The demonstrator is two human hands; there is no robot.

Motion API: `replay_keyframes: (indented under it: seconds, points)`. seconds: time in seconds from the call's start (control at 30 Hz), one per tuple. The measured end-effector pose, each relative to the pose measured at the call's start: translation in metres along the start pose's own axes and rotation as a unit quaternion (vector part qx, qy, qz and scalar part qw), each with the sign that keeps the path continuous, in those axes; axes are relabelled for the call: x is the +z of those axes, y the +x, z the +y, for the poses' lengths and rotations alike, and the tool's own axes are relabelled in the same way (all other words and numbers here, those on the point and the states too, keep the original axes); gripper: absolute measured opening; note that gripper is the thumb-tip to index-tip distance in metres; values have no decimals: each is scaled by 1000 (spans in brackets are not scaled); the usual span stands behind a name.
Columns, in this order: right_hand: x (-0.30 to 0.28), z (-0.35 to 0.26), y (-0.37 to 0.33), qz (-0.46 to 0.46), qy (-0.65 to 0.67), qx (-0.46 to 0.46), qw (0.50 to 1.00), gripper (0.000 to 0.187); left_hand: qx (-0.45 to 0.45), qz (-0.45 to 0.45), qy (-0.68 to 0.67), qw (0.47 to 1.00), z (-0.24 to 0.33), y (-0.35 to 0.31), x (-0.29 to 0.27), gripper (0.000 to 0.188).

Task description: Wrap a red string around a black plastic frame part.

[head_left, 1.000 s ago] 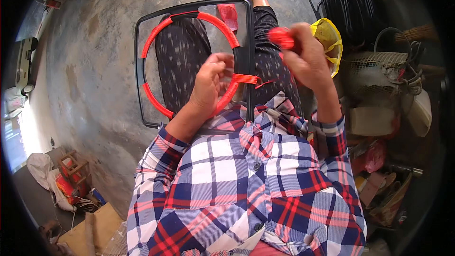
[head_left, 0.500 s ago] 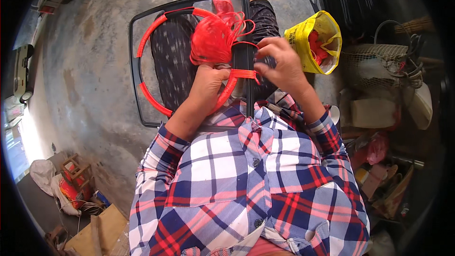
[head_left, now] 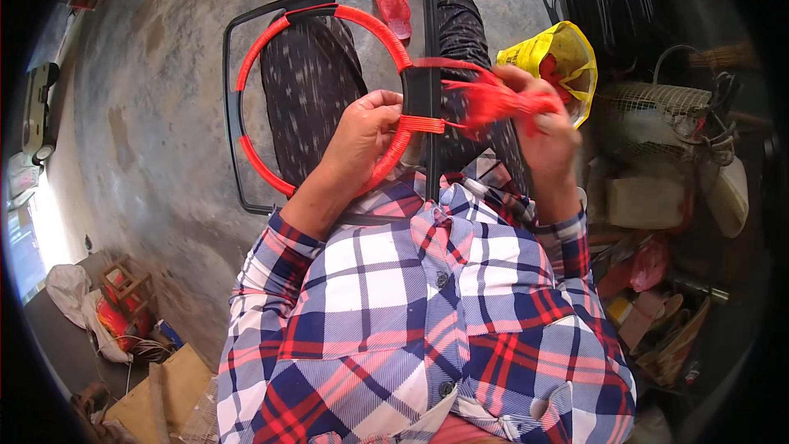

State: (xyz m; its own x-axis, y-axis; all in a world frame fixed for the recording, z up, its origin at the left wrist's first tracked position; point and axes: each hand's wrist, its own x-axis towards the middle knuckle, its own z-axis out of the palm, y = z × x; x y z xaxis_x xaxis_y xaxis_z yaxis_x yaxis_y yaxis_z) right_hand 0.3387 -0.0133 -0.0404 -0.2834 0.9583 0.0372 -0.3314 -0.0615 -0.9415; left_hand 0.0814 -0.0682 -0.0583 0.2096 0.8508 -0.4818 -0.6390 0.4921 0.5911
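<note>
A black rectangular metal frame (head_left: 231, 127) rests across my lap, with a round ring (head_left: 376, 30) inside it wrapped in red cord over much of its length. My left hand (head_left: 355, 141) pinches the ring's right side, beside a flat band of red cord (head_left: 423, 124) wound across to the frame's right bar. Right of the frame, my right hand (head_left: 549, 141) is closed around a blurred bundle of red cord (head_left: 489, 105). Strands run from this bundle back to the bar and the band. A black plate joins ring and bar just above the band.
A yellow bag (head_left: 582, 53) with red material inside stands to the right. Behind it are stacked black frames (head_left: 612, 0), and nearer, a mesh basket (head_left: 641, 111). One red slipper (head_left: 394, 10) lies on the concrete floor. A small wooden stool (head_left: 127, 284) is at lower left.
The red cord bundle, earlier above my left hand over the ring, is now in my right hand, out to the right of the frame. My left hand stays at the ring.
</note>
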Motion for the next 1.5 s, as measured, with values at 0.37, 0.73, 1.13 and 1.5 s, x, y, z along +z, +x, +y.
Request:
replay_keyframes:
  seconds: [0.37,0.73,1.13,1.5]
  points:
    - [-13,-34,-13,-12,292,14,956,20,24,-26,64,997,-2,1,7,34]
    - [-33,-93,9,-176,434,-62,881,12,44,9,43,998,1,-5,8,30]
    - [52,8,-10,-28,-121,157,980,20,82,-56,127,987,2,-16,14,14]
    - [41,-37,-12,5,176,240,955,27,18,-11,131,991,2,-9,7,14]
